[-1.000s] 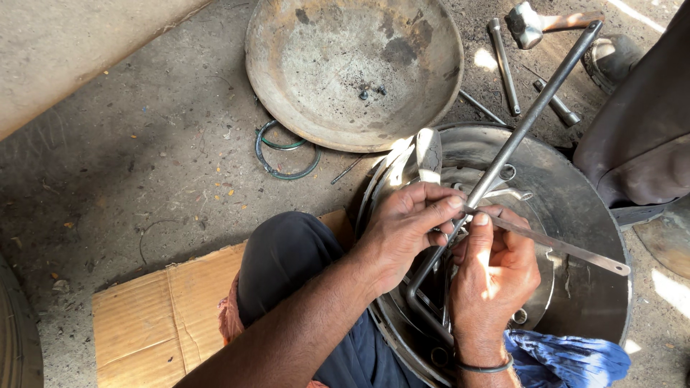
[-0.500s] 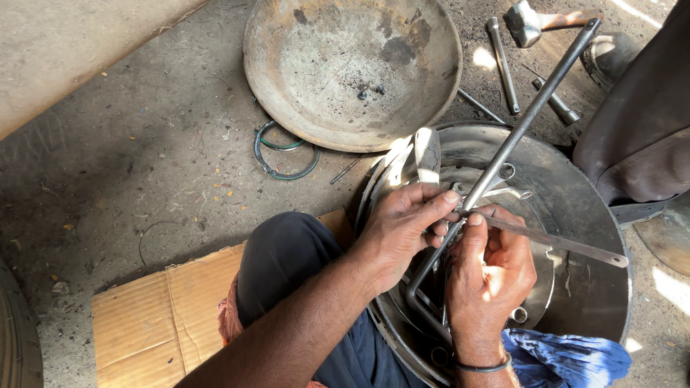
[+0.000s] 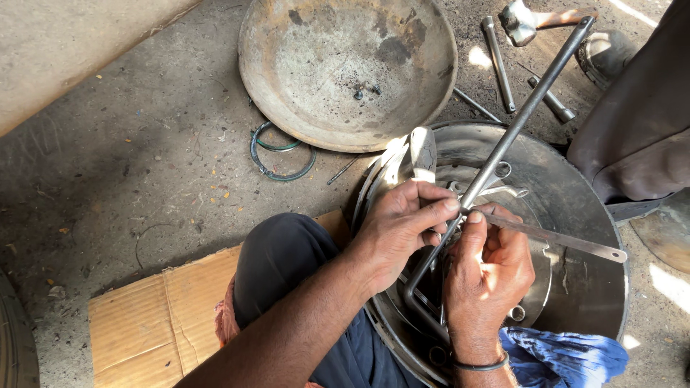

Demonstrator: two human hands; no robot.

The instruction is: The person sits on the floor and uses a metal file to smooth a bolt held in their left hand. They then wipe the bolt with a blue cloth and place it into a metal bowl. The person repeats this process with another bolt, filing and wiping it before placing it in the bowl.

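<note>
Both hands meet over the middle of a round metal drum (image 3: pixel 575 215), fingertips almost touching. The left hand (image 3: pixel 399 223) comes in from 7 o'clock; its thumb and fingers pinch together at the spot where a long steel rod (image 3: pixel 525 115) crosses the drum's hub. The right hand (image 3: pixel 489 276) rises from 6 o'clock, fingers curled, index finger and thumb closed right beside the left fingertips. What small part they grip between them is hidden by the fingers themselves; I cannot tell whether each hand pinches the rod, the flat strip, or something beneath.

The rod runs from the hands toward 1 o'clock, ending near a hammer (image 3: pixel 532 18) at the top edge, and bends below the hands into a hook half covered by the right wrist. A flat metal strip (image 3: pixel 560 241) sticks out from under the right hand toward 3 o'clock. The hub under the palms is mostly covered.

At 12 o'clock from the hands lies a wide, shallow rusty pan (image 3: pixel 345 72) holding a few small dark bits, too small to name. At 10 o'clock a thin ring (image 3: pixel 280 154) lies on the concrete floor. Loose metal bars (image 3: pixel 499 65) lie at 1 o'clock. A cardboard sheet (image 3: pixel 158 316) lies at 8 o'clock, partly under the person's dark-trousered knee (image 3: pixel 280 266). Blue cloth (image 3: pixel 568 356) sits at 5 o'clock, cut off by the frame. Another person's clothing (image 3: pixel 640 122) fills the right edge.
</note>
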